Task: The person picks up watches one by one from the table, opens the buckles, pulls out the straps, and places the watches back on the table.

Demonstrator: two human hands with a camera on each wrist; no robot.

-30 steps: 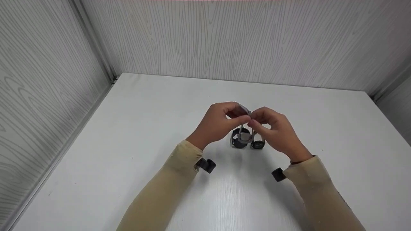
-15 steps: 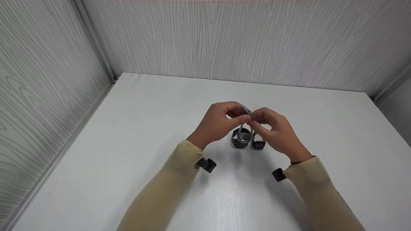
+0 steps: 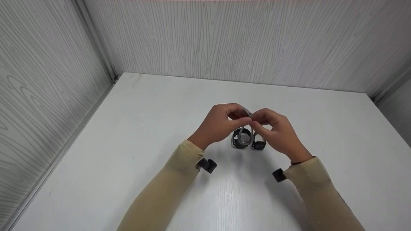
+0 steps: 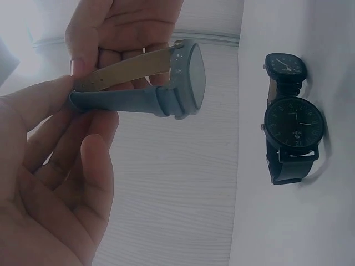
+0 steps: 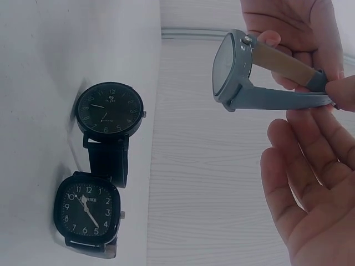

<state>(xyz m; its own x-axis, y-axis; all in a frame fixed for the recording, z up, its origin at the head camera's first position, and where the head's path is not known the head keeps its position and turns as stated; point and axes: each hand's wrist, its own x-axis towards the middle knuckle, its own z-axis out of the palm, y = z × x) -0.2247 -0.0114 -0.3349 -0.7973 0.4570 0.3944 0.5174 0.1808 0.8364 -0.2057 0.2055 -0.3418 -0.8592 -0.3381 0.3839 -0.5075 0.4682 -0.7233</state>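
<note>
A grey watch (image 5: 233,66) hangs above the table, its strap bent into a loop with a tan inner side. My left hand (image 3: 218,123) pinches the strap ends between thumb and fingers. Opposite it, my right hand (image 3: 276,133) pinches the same end of the strap, the fingertips of both hands meeting there. The watch case hangs below the hands in the head view. Beneath it on the table are a round black watch (image 5: 109,111) and a squarish black watch (image 5: 87,208), side by side with their straps closed.
The white table (image 3: 144,128) runs back to a pale wood-grain panel (image 3: 208,41), with another panel (image 3: 38,80) along the left. A black band piece (image 3: 207,165) sits at the left wrist, and a similar black piece (image 3: 278,175) at the right.
The grey watch's case has swung slightly and now overlaps the round black watch more in the head view. Both hands keep their pinch on the strap, nearly in place.
</note>
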